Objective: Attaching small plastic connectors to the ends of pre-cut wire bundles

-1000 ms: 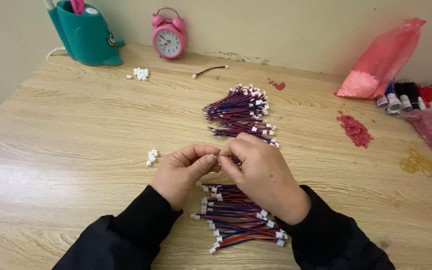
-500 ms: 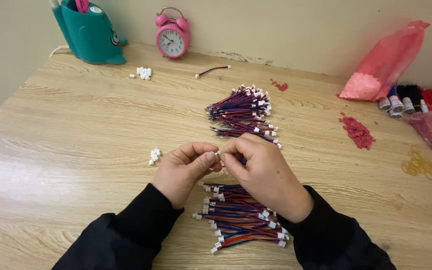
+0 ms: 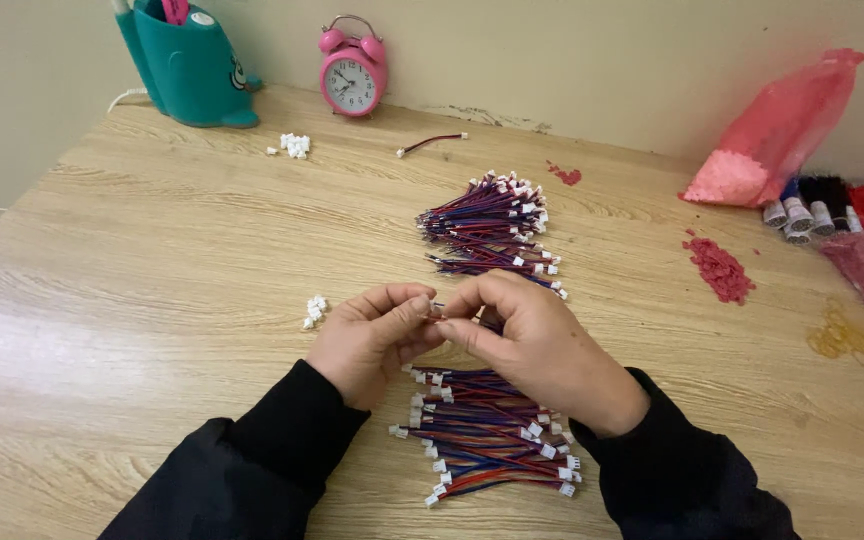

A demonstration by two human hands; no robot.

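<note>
My left hand (image 3: 372, 340) and my right hand (image 3: 537, 345) meet fingertip to fingertip above the wooden table (image 3: 152, 290). Both pinch one short red-and-blue wire (image 3: 439, 310) at its end; what sits between the fingertips is hidden. Just below the hands lies a pile of the same wires with white connectors (image 3: 487, 435). A second, larger pile of wires (image 3: 492, 230) lies beyond the hands. A small cluster of loose white connectors (image 3: 314, 312) rests just left of my left hand.
At the back stand a teal pen holder (image 3: 184, 65) and a pink alarm clock (image 3: 352, 75). More white connectors (image 3: 295, 145) and a single wire (image 3: 432, 143) lie near them. A pink bag (image 3: 767, 135), thread spools (image 3: 812, 205) and pink flakes (image 3: 720, 268) sit right.
The hands stay together on the wire with only small finger movements. The view has shifted slightly.
</note>
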